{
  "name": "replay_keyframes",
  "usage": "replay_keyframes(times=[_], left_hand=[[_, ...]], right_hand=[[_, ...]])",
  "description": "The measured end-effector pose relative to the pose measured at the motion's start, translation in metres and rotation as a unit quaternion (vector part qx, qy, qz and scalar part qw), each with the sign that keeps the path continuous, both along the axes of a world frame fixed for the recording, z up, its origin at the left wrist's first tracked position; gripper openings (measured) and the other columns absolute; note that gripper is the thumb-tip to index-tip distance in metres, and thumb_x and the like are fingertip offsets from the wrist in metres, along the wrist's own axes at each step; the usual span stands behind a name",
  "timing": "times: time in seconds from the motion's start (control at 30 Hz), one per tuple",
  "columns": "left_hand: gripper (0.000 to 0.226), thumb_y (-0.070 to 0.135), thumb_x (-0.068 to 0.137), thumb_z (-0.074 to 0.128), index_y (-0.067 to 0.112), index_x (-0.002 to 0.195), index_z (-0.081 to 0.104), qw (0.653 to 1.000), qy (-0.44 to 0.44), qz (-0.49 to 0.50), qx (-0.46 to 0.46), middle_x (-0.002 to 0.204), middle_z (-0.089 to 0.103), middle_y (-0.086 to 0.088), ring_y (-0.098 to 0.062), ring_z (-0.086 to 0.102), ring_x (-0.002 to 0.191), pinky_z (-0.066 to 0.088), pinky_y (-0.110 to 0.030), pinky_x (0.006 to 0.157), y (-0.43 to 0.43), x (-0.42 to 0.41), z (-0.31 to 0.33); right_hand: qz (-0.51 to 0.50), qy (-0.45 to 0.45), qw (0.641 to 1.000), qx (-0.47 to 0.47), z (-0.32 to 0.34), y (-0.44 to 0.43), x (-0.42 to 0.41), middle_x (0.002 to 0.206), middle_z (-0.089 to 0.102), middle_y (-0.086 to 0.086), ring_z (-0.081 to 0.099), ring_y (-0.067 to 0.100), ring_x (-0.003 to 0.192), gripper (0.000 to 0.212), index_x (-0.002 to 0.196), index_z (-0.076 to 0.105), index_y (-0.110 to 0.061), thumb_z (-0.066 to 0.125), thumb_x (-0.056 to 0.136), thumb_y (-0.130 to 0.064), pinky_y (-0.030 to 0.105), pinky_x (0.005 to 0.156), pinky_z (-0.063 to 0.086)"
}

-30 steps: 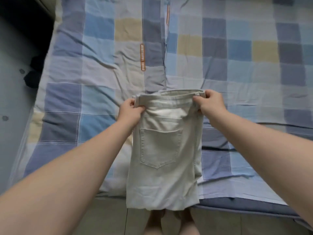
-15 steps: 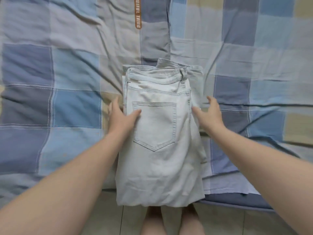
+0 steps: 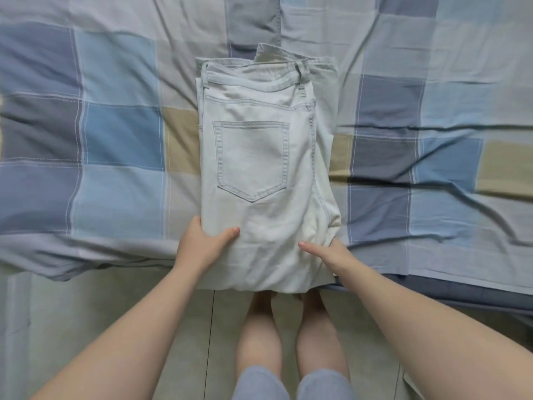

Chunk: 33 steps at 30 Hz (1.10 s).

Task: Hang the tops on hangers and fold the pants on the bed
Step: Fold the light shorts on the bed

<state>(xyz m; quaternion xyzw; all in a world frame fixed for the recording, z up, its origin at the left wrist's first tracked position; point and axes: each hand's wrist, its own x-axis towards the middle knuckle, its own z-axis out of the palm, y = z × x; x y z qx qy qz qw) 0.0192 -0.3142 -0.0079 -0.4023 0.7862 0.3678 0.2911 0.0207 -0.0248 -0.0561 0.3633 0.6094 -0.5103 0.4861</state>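
Folded pale jeans (image 3: 268,226) lie on bed (image 3: 121,134), back pocket (image 3: 251,160) up, waistband (image 3: 253,79) far. Long axis runs straight away from bed's near edge; fold end overhangs that edge.

Both hands at near end, equally close. Left hand (image 3: 202,246) grips near-left corner, thumb on top. Right hand (image 3: 331,255) pinches bunched near-right side, thumb on top, fingers hidden under fabric.

Lower layers unseen; bed's far and side edges cut off.

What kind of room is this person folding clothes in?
Most likely a home bedroom: a blue, grey and tan checked patchwork bed sheet, folded pale denim jeans lying at its near edge, and a pale tiled floor below.
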Motion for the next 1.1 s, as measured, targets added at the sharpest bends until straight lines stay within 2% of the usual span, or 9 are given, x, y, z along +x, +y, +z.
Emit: replay_keyframes(times=[0.1,0.2,0.3,0.4,0.57,0.7,0.77,0.9,1.1], left_hand=[[0.058,0.038,0.069,0.092,0.018,0.118,0.067,0.996,-0.029,0.015,0.078,0.11,0.073,0.008,-0.015,0.069,0.103,0.056,-0.033,0.091,-0.001,0.018,0.004],[0.039,0.03,0.068,0.093,0.022,0.1,0.073,0.987,-0.064,0.045,0.142,0.094,0.076,0.017,-0.004,0.072,0.091,0.055,-0.02,0.072,0.003,0.042,0.009],[0.036,0.03,0.072,0.091,0.021,0.102,0.073,0.979,-0.08,0.108,0.154,0.092,0.076,0.014,-0.008,0.073,0.087,0.054,-0.025,0.072,0.011,0.067,0.017],[0.036,0.027,0.077,0.087,0.018,0.109,0.073,0.967,-0.093,0.156,0.177,0.099,0.078,0.007,-0.016,0.075,0.092,0.058,-0.034,0.083,0.018,0.089,0.03],[0.035,0.021,0.084,0.081,0.016,0.117,0.069,0.963,-0.1,0.17,0.182,0.105,0.074,0.003,-0.018,0.071,0.096,0.055,-0.031,0.079,0.029,0.115,0.065],[0.034,0.02,0.086,0.08,0.012,0.118,0.069,0.953,-0.164,0.166,0.195,0.101,0.076,0.001,-0.018,0.074,0.091,0.056,-0.028,0.075,0.031,0.137,0.099],[0.033,0.021,0.086,0.08,0.011,0.116,0.069,0.94,-0.201,0.166,0.221,0.093,0.078,0.004,-0.015,0.076,0.084,0.057,-0.025,0.068,0.03,0.141,0.118],[0.037,0.024,0.085,0.08,0.008,0.117,0.07,0.923,-0.236,0.177,0.247,0.103,0.078,-0.003,-0.024,0.075,0.096,0.058,-0.038,0.09,0.025,0.124,0.141],[0.018,0.035,0.093,0.067,0.02,0.102,0.069,0.911,-0.182,0.27,0.252,0.073,0.074,0.005,-0.013,0.067,0.056,0.05,-0.021,0.053,0.022,0.052,0.153]], right_hand=[[0.018,-0.069,0.997,-0.026,0.002,0.006,0.013,0.108,0.077,0.003,0.074,0.024,0.096,0.066,0.128,0.063,-0.01,0.091,0.07,-0.027,0.039,0.085,0.06],[0.048,-0.07,0.996,-0.014,0.009,0.01,0.019,0.113,0.074,0.007,0.072,0.025,0.1,0.058,0.128,0.062,-0.006,0.082,0.076,-0.022,0.041,0.093,0.058],[0.021,-0.07,0.997,-0.005,0.024,0.015,0.024,0.115,0.072,0.009,0.07,0.028,0.103,0.049,0.128,0.061,-0.007,0.072,0.081,-0.02,0.045,0.094,0.057],[-0.031,-0.097,0.995,-0.02,0.048,0.021,0.034,0.11,0.074,0.01,0.071,0.029,0.099,0.036,0.122,0.063,-0.01,0.068,0.087,-0.015,0.037,0.07,0.061],[-0.057,-0.067,0.996,0.007,0.098,0.026,0.061,0.111,0.073,0.011,0.07,0.03,0.099,0.033,0.125,0.063,-0.009,0.066,0.091,-0.01,0.038,0.072,0.06],[-0.058,-0.099,0.993,0.011,0.142,0.033,0.085,0.108,0.074,0.015,0.072,0.03,0.092,0.032,0.123,0.064,-0.004,0.066,0.091,-0.007,0.033,0.058,0.058],[-0.051,-0.111,0.992,0.01,0.161,0.039,0.088,0.108,0.074,0.016,0.072,0.033,0.095,0.033,0.123,0.063,-0.003,0.067,0.09,-0.007,0.037,0.064,0.06],[-0.048,-0.102,0.994,0.002,0.185,0.045,0.069,0.093,0.078,0.01,0.075,0.029,0.085,0.031,0.117,0.065,-0.004,0.072,0.088,-0.011,0.039,0.068,0.061],[-0.113,-0.064,0.991,0.012,0.193,0.036,-0.007,0.088,0.078,0.007,0.075,0.023,0.073,0.027,0.112,0.066,-0.012,0.072,0.089,-0.024,0.034,0.06,0.059]])
